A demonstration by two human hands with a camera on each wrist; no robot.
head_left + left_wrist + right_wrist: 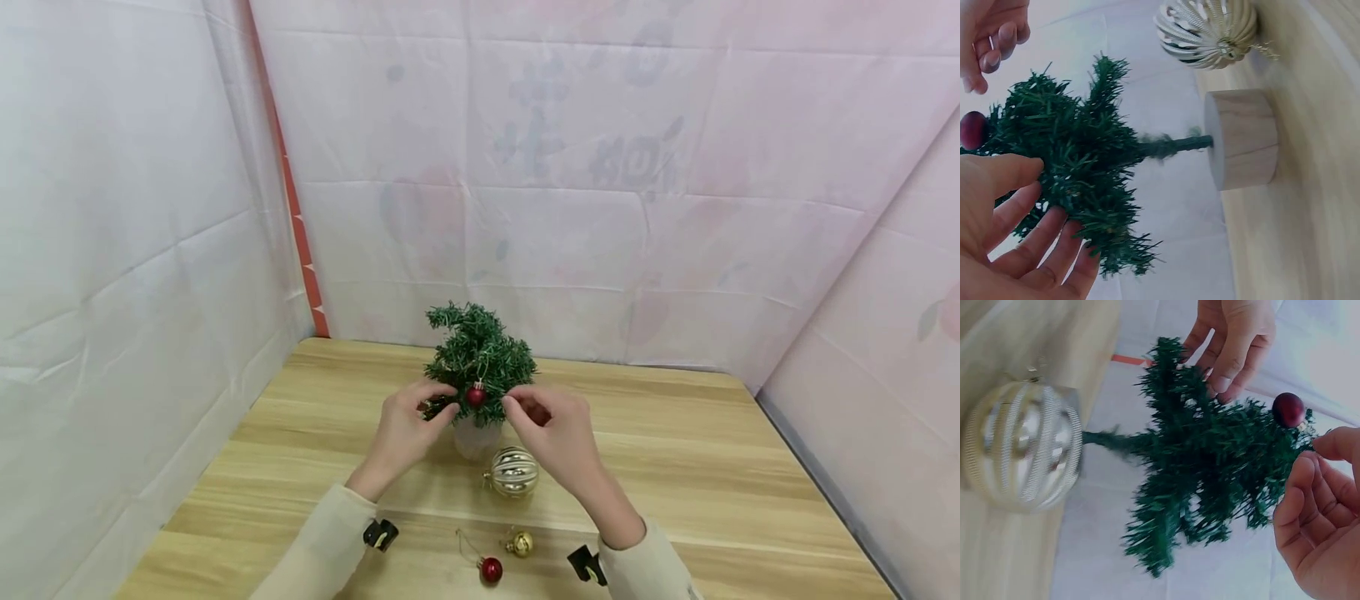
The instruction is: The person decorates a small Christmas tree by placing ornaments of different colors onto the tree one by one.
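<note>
Step, apparently: settling red bauble [476, 395] on near side of tree [474, 346]. Left hand [405, 427] half-open at tree's left, no grip evident; right hand [561, 429] nearly pinched, hold unclear. Next, likely: verify bauble secure, withdraw

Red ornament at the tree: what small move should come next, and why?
I'd probably ease the right hand gently away from the tree: in the head view, the red ornament seems to hang against it, its ball ungripped.

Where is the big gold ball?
In the head view, the big gold ball sits on the table just in front of the base of the tree, slightly to its right.
</note>
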